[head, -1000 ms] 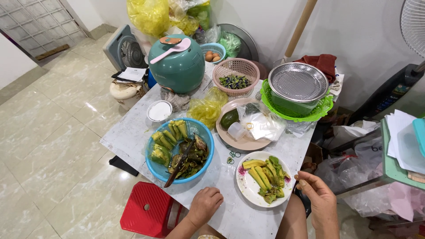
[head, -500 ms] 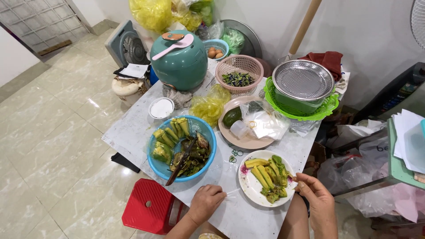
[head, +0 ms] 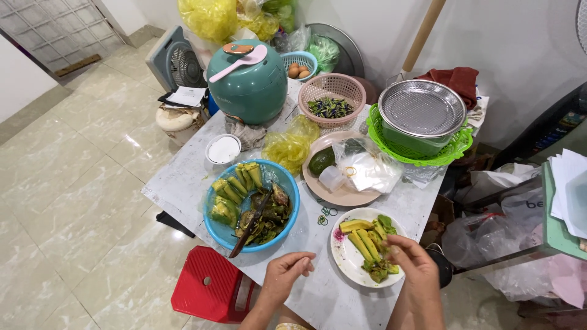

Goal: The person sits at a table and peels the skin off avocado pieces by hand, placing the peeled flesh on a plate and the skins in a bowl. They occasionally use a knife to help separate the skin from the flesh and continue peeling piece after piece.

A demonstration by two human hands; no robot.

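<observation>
Avocado slices (head: 367, 241) lie on the white plate (head: 343, 258), long axes running from the right hand (head: 411, 263) up and away leftward. That hand hovers over them, fingers pinched loosely (whether it grips a piece, I cannot tell). The left hand (head: 286, 275) rests half-curled, empty, on the marble table (head: 183, 177), near its front edge; the blue bowl (head: 215, 225) sits just beyond.

Probably a home kitchen corner: tiled floor (head: 79, 201), rice cooker (head: 247, 85), colanders, eggs (head: 299, 71).
</observation>
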